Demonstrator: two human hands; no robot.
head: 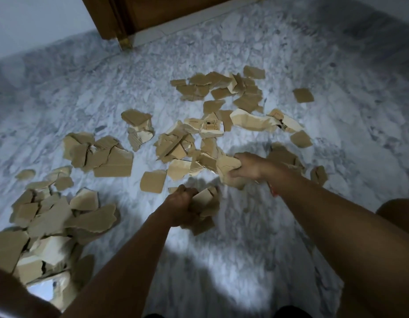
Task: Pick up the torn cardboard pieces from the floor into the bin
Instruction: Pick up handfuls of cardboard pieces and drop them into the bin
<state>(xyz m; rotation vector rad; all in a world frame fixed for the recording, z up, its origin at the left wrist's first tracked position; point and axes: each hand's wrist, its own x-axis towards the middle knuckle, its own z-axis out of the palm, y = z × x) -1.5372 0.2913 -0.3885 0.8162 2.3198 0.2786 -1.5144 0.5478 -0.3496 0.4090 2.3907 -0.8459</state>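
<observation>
**Ana:** Where are the cardboard pieces [100,157]?

**Ben:** All over the floor [325,65]. It is grey and white stone. Some lie in a heap far away, near the wooden door [153,14]. Some lie in the middle. A big heap is close by on the left.

**Ana:** What is the left hand [183,203] doing?

**Ben:** Its fingers are curled tight round a bunch [207,203] of pieces. The bunch is low, just over the floor. I cannot tell if it touches.

**Ana:** And the right hand [247,167]?

**Ben:** It is further out, at the edge of the middle heap. Its fingers and thumb squeeze one big piece [227,166]. That piece touches other pieces next to it.

**Ana:** Are the two hands close?

**Ben:** Near, but apart. There is bare floor between them.

**Ana:** Anything on the arm?

**Ben:** A red band [273,191] at the right wrist. It is blurry.
</observation>
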